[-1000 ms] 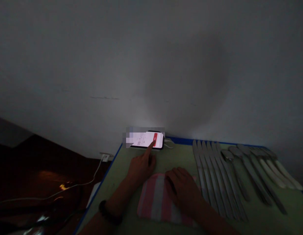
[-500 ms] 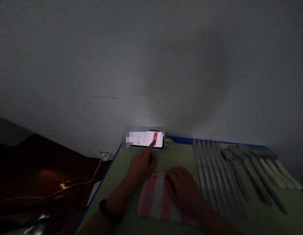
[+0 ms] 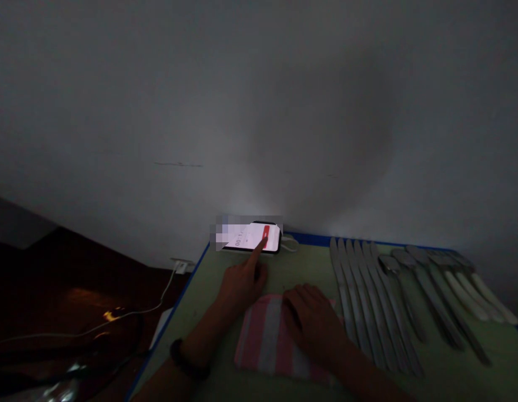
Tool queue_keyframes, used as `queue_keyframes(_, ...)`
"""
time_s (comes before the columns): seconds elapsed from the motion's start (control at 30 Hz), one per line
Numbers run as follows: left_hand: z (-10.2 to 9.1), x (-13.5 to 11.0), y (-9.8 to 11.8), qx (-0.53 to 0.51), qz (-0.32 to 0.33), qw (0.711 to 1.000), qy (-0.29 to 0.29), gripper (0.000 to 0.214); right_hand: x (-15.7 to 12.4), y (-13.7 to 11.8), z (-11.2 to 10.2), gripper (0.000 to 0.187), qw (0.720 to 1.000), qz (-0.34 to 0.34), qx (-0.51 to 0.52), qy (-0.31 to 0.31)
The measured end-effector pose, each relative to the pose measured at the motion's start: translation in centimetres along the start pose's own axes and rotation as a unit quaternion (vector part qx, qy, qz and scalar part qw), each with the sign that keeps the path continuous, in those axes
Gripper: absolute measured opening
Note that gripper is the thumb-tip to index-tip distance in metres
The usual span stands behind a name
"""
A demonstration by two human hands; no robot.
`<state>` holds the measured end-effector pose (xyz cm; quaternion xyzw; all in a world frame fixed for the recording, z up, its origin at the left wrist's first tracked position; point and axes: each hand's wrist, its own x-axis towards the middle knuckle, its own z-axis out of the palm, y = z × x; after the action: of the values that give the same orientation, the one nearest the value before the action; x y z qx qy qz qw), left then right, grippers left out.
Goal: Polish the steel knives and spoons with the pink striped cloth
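Observation:
A phone with a lit screen lies at the table's far edge against the wall, its left part covered by a pixelated patch. The index finger of my left hand is stretched out onto the red button on that screen, while its other fingers curl loosely around nothing. My right hand rests palm down on a folded pink-and-white striped cloth. Just right of the cloth, several table knives lie side by side in a slanted row.
Farther right are metal spoons and several white-handled utensils on the pale green, blue-edged table. A white cable runs left from a wall plug. The grey wall rises behind the table; the light is dim.
Both hands keep their places, the left index finger still on the phone screen. The view has barely shifted.

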<state>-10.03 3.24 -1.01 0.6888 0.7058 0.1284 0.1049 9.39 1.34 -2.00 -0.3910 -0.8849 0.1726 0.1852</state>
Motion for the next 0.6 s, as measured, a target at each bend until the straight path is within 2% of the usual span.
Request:
queue_keyframes(0.33,-0.24,0.06,0.22,0.017,-0.013,0.999,-0.024,0.062,0.11,-0.21,-0.23,0.013,1.000,0.000,-0.004,0.002)
queue_keyframes(0.6,-0.05,0.06,0.07,0.023,-0.004,1.000,-0.008,0.063,0.10,-0.08,-0.10,0.014,1.000,0.003,0.001,-0.005)
